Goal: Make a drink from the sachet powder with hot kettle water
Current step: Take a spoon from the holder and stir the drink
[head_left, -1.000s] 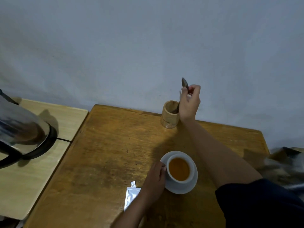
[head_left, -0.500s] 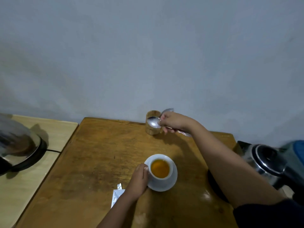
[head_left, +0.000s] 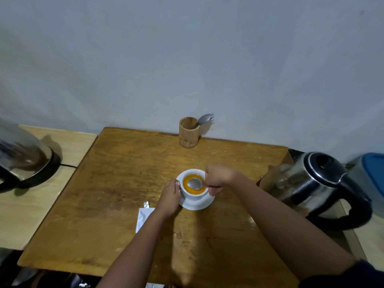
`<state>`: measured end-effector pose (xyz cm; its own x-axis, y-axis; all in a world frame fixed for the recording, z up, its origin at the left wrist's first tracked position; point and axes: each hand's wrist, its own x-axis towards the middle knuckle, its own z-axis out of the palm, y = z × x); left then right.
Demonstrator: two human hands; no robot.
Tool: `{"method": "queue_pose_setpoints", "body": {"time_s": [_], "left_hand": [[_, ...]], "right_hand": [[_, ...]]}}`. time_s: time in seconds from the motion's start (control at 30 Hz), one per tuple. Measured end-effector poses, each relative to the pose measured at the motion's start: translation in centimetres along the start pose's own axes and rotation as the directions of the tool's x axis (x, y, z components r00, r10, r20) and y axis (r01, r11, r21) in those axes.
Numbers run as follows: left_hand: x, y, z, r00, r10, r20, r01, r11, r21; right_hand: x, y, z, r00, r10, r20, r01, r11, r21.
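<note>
A white cup (head_left: 194, 193) of orange drink stands on a white saucer (head_left: 197, 204) in the middle of the wooden table (head_left: 116, 194). My left hand (head_left: 171, 194) grips the cup's left side. My right hand (head_left: 217, 179) holds a metal spoon (head_left: 195, 183) whose bowl lies over the drink. An opened white sachet (head_left: 143, 217) lies flat just left of my left forearm. A steel kettle with a black handle (head_left: 318, 188) stands at the table's right edge.
A bamboo holder (head_left: 188, 132) with a spork in it stands at the table's far edge by the wall. A second steel kettle (head_left: 20, 161) sits on a lighter table to the left. A blue-lidded bin (head_left: 372, 179) is at far right.
My right hand has carried the spoon from the bamboo holder down to the cup. My left hand has stayed on the cup. The view has tilted down and right.
</note>
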<state>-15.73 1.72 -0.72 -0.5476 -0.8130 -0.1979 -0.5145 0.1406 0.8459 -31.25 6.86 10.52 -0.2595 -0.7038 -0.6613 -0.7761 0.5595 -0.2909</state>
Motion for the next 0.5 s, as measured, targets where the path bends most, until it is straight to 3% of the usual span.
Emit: {"method": "queue_pose_setpoints", "body": {"time_s": [0.3,0.5], "left_hand": [[-0.3,0.4,-0.1,1.0,-0.02,0.004,0.02,0.999,-0.024],[-0.4,0.5,-0.4,0.999,-0.051,0.015,0.052,0.997,-0.065]], "right_hand": [[-0.2,0.6,0.5,0.995,-0.042,-0.092,0.049,0.996,0.075],[-0.8,1.7,0.5,0.927,0.014,-0.374,0.152,0.899,0.41]]}}
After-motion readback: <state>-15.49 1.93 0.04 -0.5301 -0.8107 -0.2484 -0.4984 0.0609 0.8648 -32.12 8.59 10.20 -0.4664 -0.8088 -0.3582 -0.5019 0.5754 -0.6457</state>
